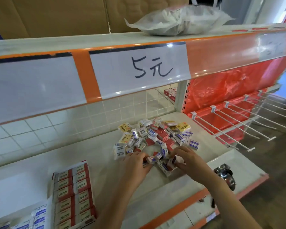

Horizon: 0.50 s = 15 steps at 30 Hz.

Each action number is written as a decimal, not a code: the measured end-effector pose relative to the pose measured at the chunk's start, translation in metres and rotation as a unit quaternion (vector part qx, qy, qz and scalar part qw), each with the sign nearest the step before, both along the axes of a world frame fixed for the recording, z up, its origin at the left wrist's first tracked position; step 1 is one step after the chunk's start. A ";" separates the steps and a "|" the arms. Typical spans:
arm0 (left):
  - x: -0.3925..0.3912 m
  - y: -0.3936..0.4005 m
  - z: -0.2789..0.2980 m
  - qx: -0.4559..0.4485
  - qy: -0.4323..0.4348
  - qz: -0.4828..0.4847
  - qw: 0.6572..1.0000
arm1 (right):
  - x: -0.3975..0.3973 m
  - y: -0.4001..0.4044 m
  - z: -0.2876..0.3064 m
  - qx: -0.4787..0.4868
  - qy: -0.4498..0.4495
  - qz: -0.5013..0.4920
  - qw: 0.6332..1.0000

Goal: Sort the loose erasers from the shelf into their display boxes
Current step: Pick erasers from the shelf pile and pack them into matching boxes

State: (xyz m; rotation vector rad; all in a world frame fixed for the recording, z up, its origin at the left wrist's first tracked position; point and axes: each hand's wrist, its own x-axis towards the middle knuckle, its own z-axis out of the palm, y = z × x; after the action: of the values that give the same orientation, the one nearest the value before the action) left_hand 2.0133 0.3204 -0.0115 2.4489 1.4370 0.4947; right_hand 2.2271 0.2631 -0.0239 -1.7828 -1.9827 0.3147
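A heap of loose erasers (pixel 155 136) in white, blue, red and yellow wrappers lies on the white shelf (pixel 92 156). My left hand (pixel 135 164) reaches into its near edge, fingers curled round a small eraser (pixel 153 159). My right hand (pixel 186 158) sits just right of it, fingertips pinching erasers over a small white display box (pixel 169 171) that holds a few erasers. A filled display box (pixel 74 194) of red-and-white erasers stands at the shelf's front left. Blue-wrapped erasers (pixel 38 215) fill another box at the bottom left corner.
An upper shelf with a "5元" price sign (pixel 139 68) overhangs the work area. A plastic bag (pixel 180 20) lies on top. White peg hooks (pixel 238 123) jut out at the right before red plastic sheeting. A shiny metal object (pixel 225 176) sits below the shelf's right end.
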 end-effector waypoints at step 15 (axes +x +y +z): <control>-0.003 -0.009 -0.018 -0.032 -0.063 0.032 0.997 | 0.000 -0.005 -0.005 0.002 0.035 0.021 0.999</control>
State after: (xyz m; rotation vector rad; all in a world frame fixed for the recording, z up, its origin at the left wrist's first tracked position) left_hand 2.0105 0.3109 -0.0292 2.2840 1.4607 0.5951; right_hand 2.2271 0.2579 -0.0290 -1.7070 -1.9721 0.3821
